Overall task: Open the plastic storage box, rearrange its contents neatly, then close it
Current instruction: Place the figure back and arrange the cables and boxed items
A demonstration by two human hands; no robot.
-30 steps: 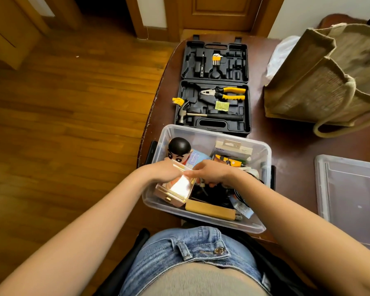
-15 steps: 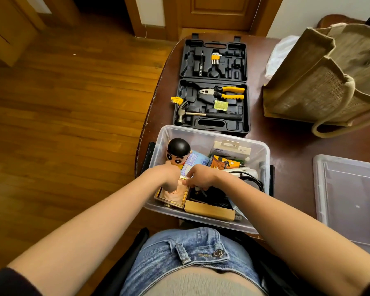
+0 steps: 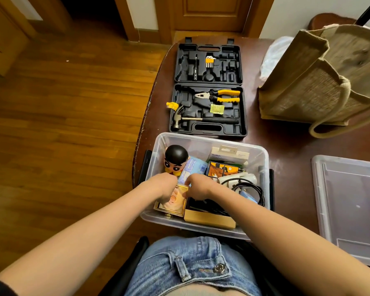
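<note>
Dark table [image 3: 286, 150] by wood floor, clear box [image 3: 263, 159] open at near edge, lid [image 3: 350, 210] aside right; both hands, left [image 3: 163, 185] and right [image 3: 198, 186], knuckles up, grasping gold-framed case [image 3: 171, 202] at near-left corner; risk: slipping, toppling figurine [image 3: 175, 160], snagging cable [image 3: 252, 191].

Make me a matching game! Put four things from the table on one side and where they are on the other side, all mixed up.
Things:
1. yellow-handled pliers
2. black-haired cartoon figurine
3. clear plastic lid
4. brown woven tote bag

Places:
A. inside the clear plastic storage box
B. flat on the table, right of the storage box
C. in the open black tool case
D. standing at the table's far right, beside the tool case

Pairs: 1-C, 2-A, 3-B, 4-D
</note>
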